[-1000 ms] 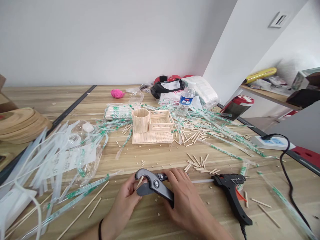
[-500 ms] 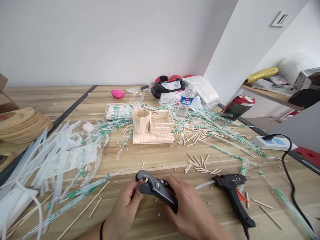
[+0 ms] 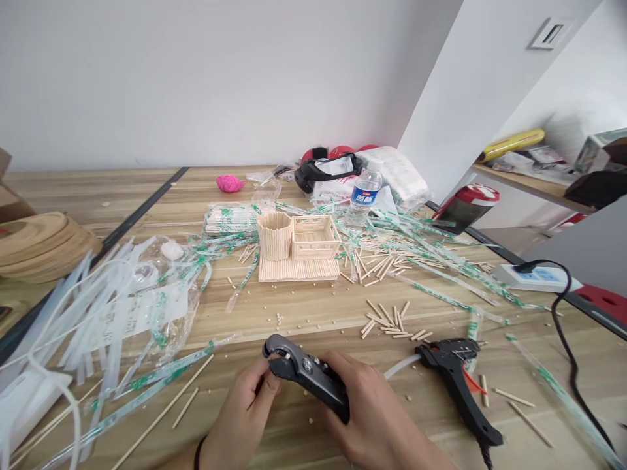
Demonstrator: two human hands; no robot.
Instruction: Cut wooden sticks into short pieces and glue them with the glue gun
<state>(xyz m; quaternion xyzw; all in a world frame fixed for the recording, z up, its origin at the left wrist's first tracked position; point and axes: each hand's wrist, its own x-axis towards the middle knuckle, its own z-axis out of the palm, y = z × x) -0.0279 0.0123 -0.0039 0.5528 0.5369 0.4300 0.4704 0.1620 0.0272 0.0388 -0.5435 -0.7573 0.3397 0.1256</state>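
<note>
near centre, i have my right hand (image 3: 365, 406) wrapped round a dark cutter (image 3: 313, 382); my left hand (image 3: 247, 401) pinches a short stick (image 3: 287, 356), mostly hidden, in its mouth. glue gun (image 3: 445, 356) crowds the right, glue rod (image 3: 402, 365) toward that wrist. cut pieces (image 3: 386, 316) beyond; wrapper strips (image 3: 171, 373) left; stick-built cup (image 3: 275, 241) and box (image 3: 315, 250) far centre.

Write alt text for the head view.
A person's right hand grips a black cutter, the left hand pinched beside its jaws. Beyond, a wooden-stick cup and box sit on a slatted base; a glue gun lies to the right.
</note>
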